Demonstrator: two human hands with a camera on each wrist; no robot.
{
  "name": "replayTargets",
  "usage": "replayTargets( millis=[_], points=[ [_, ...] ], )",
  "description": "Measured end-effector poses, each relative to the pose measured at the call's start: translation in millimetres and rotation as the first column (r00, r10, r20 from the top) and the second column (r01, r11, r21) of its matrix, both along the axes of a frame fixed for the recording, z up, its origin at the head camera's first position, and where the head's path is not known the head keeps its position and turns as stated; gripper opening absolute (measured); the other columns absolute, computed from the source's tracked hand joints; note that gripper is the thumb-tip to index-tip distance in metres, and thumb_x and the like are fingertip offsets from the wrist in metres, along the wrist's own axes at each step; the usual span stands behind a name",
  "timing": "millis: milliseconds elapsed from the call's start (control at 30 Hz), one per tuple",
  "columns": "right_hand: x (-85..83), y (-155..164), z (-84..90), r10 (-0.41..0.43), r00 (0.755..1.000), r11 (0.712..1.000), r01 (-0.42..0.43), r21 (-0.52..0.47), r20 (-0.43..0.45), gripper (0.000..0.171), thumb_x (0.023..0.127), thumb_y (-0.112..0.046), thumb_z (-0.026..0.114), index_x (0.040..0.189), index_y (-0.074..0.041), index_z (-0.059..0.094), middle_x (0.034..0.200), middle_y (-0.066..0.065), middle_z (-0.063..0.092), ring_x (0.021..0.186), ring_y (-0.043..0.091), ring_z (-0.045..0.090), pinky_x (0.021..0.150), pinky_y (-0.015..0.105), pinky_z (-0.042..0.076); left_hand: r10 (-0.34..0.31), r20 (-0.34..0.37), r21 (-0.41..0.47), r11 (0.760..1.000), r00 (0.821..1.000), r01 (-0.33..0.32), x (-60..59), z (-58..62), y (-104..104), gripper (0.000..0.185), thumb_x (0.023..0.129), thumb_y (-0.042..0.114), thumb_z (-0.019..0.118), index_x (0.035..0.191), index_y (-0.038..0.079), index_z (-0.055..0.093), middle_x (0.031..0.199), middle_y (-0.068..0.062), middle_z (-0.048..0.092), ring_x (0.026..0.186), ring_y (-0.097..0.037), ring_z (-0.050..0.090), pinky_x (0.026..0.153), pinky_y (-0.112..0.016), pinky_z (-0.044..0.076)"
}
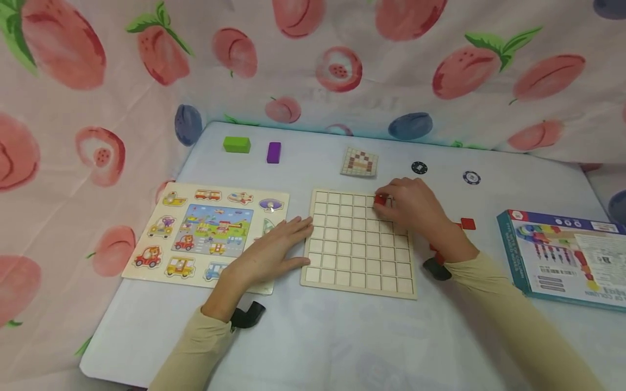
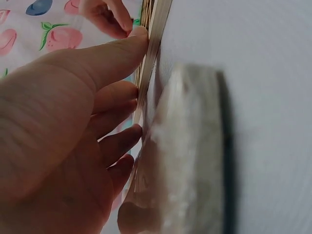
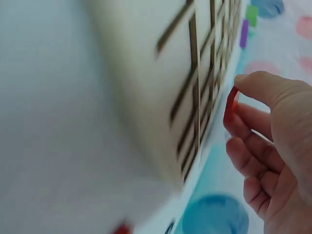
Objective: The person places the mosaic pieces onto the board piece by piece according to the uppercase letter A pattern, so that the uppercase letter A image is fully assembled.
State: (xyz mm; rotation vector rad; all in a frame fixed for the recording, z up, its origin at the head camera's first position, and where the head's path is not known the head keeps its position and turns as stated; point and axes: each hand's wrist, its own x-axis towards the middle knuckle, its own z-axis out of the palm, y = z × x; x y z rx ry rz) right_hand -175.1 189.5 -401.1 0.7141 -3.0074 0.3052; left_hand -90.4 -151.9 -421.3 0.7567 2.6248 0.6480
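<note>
Tile [image 1: 380,200], thin red, near wooden grid [image 1: 360,251]

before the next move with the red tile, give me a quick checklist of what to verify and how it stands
1. Red tile pinched in the right hand: ok.
2. Left hand touching the grid board: ok.
3. Pattern card uncovered: ok.
4. Grid board apart from the puzzle board: ok.
5. Upper right cells fully visible from the head: not ok, right hand covers some.
6. Count of other red tiles: cannot tell, partly hidden.
</note>
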Motion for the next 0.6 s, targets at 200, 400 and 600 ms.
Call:
replayTargets(
  millis=[200,400,600],
  points=[
    [-12.2,-31.1,-5.7,0.088,0.996,0.996,-0.088,-0.001,-0.007,0.026,0.096,-0.032,0.080,0.113,-0.012,0.082,0.104,0.007,0.080,0.092,0.027,0.069,0.082,0.045,0.053,-0.002,0.007,-0.002,1.000,1.000,0.002,-1.0,-0.1,0.6,0.076,0.104,0.042,0.069,0.167,0.015,0.036,0.179,0.002,0.025,0.169,-0.023,0.018,0.140,-0.045,0.017],
    [-16.5,-36.1,-7.8,0.099,0.995,0.995,-0.098,-0.034,0.005,0.015,0.096,-0.030,0.081,0.103,-0.017,0.085,0.102,0.001,0.081,0.091,0.022,0.071,0.083,0.043,0.053,0.000,0.009,-0.005,1.000,1.000,0.000,-0.8,1.2,1.0,0.077,0.104,0.043,0.069,0.167,0.015,0.036,0.179,0.003,0.024,0.169,-0.023,0.018,0.140,-0.045,0.017],
    [-13.1,-26.7,-7.8,0.099,0.992,0.995,-0.098,-0.020,0.077,0.023,0.099,-0.031,0.077,0.119,-0.021,0.083,0.119,0.003,0.079,0.109,0.025,0.071,0.093,0.050,0.056,0.007,0.011,0.001,1.000,1.000,-0.007,0.2,0.4,0.7,0.076,0.104,0.042,0.069,0.167,0.016,0.036,0.179,0.003,0.025,0.169,-0.023,0.018,0.140,-0.045,0.017]
  ],
)
